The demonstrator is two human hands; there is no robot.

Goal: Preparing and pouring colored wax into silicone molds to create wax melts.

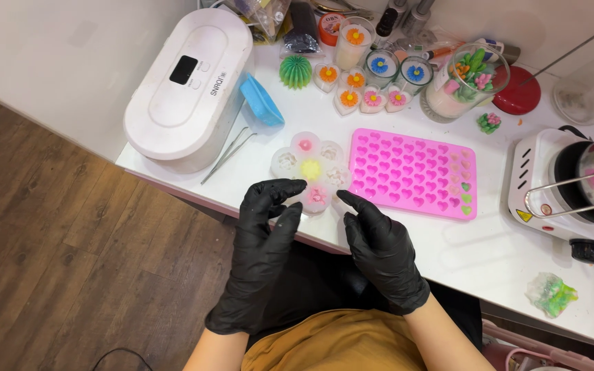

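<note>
My left hand (pixel 259 251) has its gloved fingers loosely spread, index tip touching the near-left rim of the translucent flower-shaped mould (pixel 311 172). My right hand (pixel 381 253) is just as open and empty, its index tip just short of the mould's near-right edge. The mould lies straight ahead between both, the left nearer, beside a pink heart mould (pixel 414 172).

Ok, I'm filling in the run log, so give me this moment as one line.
left hand: gloved, fingertips at flower mould | right hand: gloved, open beside it | pink heart mould: right of it, flat on table
</note>
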